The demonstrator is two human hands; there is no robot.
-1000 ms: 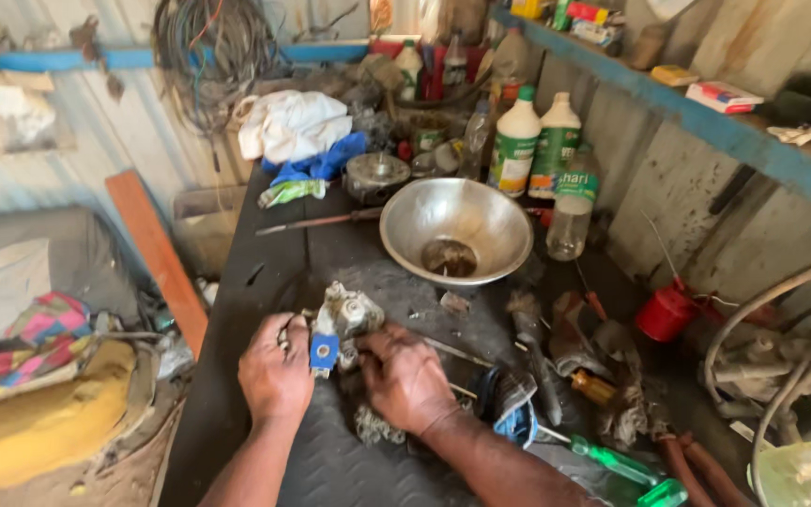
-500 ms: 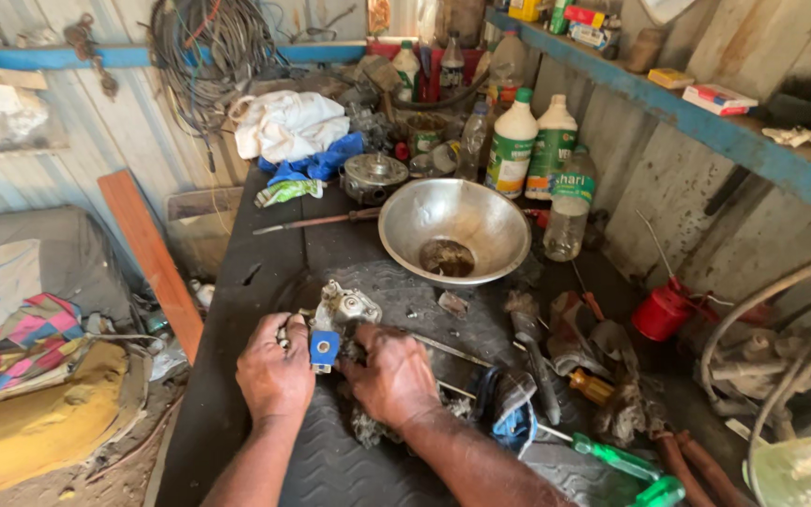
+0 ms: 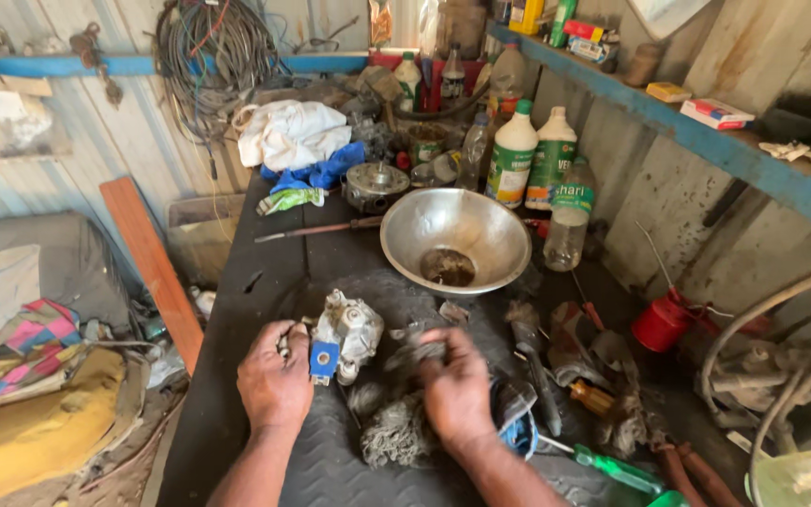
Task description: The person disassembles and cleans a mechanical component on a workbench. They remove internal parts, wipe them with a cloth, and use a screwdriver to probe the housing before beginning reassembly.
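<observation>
My left hand (image 3: 275, 386) grips a small grey metal engine part (image 3: 351, 329) with a blue square piece on its front, resting on the dark workbench (image 3: 265, 282). My right hand (image 3: 457, 390) is closed on a wad of dirty grey rag (image 3: 396, 432), just right of the part. Its fingers press the rag near the part's right side; whether rag and part touch is unclear.
A steel bowl (image 3: 455, 237) with dark residue sits behind the part. Plastic bottles (image 3: 529, 155) stand at the back right, a red oil can (image 3: 661, 322) and scattered tools at right, a green-handled screwdriver (image 3: 617, 469) near the front. White and blue cloths (image 3: 295, 141) lie at the back.
My right hand has shifted slightly right and taken up the rag wad. My left hand stays on the metal part. The view has tipped a little.
</observation>
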